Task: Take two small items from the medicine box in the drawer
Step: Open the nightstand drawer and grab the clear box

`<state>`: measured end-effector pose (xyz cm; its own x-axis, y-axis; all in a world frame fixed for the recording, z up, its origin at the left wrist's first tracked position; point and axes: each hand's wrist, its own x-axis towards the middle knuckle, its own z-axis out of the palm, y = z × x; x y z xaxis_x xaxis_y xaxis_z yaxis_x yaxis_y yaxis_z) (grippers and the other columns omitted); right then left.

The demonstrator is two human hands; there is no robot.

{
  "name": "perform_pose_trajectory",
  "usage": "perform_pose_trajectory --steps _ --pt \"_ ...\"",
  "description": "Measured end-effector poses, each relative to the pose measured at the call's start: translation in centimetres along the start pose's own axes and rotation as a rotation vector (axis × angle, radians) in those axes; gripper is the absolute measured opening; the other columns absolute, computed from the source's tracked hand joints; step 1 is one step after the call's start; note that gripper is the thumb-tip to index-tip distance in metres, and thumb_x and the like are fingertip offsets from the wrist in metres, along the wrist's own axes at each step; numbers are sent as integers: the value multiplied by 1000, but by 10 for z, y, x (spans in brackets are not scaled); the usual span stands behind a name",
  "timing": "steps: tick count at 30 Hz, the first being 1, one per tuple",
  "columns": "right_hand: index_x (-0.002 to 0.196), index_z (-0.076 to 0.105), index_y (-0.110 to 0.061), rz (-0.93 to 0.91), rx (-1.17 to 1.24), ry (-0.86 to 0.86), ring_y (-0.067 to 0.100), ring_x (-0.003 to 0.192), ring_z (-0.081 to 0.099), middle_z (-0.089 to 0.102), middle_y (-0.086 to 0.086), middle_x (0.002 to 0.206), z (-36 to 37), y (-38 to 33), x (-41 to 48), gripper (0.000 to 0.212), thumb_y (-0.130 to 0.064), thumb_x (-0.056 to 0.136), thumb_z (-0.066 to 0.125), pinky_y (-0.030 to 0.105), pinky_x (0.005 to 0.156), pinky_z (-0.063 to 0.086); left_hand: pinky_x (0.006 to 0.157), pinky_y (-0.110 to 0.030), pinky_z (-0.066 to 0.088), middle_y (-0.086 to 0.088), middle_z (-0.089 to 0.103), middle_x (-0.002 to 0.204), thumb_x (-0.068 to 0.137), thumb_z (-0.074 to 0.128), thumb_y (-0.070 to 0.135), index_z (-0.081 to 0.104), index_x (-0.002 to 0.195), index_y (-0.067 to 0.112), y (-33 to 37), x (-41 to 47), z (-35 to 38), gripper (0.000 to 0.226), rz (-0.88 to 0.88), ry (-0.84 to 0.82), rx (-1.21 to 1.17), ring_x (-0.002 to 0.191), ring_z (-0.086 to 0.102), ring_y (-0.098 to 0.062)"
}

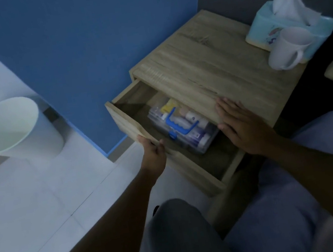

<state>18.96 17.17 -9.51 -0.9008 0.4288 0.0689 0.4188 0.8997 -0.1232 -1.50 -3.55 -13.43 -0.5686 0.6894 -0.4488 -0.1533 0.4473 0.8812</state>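
The wooden drawer (123,121) of the bedside table (213,68) stands pulled out. Inside it lies a clear plastic medicine box (185,127) with a blue handle, its lid shut, packed with small tubes and bottles; the box's far end is hidden under the tabletop. My left hand (152,152) grips the drawer's front panel at its upper edge. My right hand (241,124) rests flat, fingers spread, on the front edge of the tabletop, just right of the box and not touching it.
A white mug (288,49) and a light blue tissue pack (288,19) sit at the tabletop's far right corner. A white waste bin (9,129) stands on the tiled floor to the left, by the blue wall. My knees and the bed are below.
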Motion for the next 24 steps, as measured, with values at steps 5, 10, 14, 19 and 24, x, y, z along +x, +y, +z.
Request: perform_pose_trajectory --steps 5,10,14,19,24 --pt "150 39 -1 -2 0 15 30 148 32 34 16 159 -2 -4 0 58 -33 101 35 49 119 27 72 -2 39 2 18 161 99 43 42 -17 153 26 -20 -16 -19 82 13 -8 26 109 41 5" --pt "150 37 -2 17 34 1 28 148 30 32 14 160 -3 -8 2 57 -32 102 36 51 118 29 88 -15 36 4 16 162 98 43 47 -16 153 29 -31 -28 -33 83 12 31 54 125 41 -1" --pt "149 38 3 70 23 52 33 146 34 34 19 158 0 -19 1 54 -23 101 40 51 117 30 89 -21 36 4 16 162 98 45 44 -14 153 30 -37 -32 -39 82 -4 40 32 129 38 -9" --pt "155 18 3 204 -38 -50 34 153 13 14 20 164 1 -42 1 64 -9 98 46 44 124 9 79 -14 46 -1 29 157 97 51 33 -10 153 32 -38 -35 -44 83 -20 64 -9 118 46 -9" --pt "156 15 0 78 -54 -89 30 154 10 11 19 165 -6 -68 -20 71 -12 94 48 45 125 10 101 -30 38 13 28 153 85 70 33 6 147 45 -10 -44 -34 90 283 353 170 133 32 7"
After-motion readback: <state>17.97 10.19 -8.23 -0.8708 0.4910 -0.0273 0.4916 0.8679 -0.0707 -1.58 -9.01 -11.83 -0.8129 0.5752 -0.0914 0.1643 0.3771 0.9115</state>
